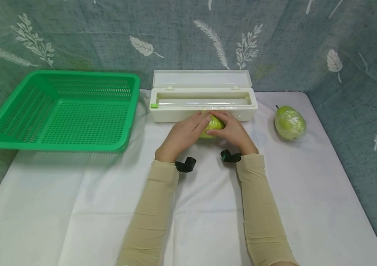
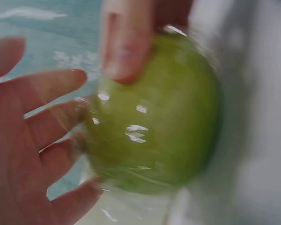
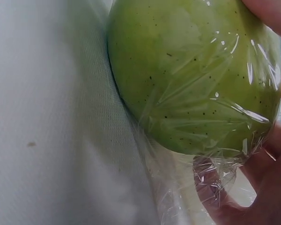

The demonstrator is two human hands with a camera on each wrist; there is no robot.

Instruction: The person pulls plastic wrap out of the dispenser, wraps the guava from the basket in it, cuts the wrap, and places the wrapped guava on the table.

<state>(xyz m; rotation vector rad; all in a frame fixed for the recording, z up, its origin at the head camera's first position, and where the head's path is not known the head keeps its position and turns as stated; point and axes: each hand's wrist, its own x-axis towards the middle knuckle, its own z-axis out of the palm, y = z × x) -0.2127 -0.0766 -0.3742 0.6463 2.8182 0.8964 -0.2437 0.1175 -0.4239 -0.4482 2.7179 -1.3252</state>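
Both hands are at a green pear (image 1: 215, 125) in front of the white cling film box. Clear cling film (image 3: 239, 108) covers much of its speckled skin and bunches at one side. My left hand (image 1: 185, 133) lies over the pear's left and upper side; in the left wrist view its fingers (image 2: 47, 89) are spread and fairly straight, tips at the film. From the right, my right hand (image 1: 233, 133) holds the pear, thumb on the near side and fingers over the top. In the right wrist view the pear sits close against the white cloth (image 3: 47, 117).
The cling film box (image 1: 203, 114) stands with its lid raised and a roll inside. A green plastic basket (image 1: 126, 138) is at the left. Another pear (image 1: 289, 123), wrapped in film, lies at the right. A patterned grey-green curtain (image 1: 181, 33) borders the table's back.
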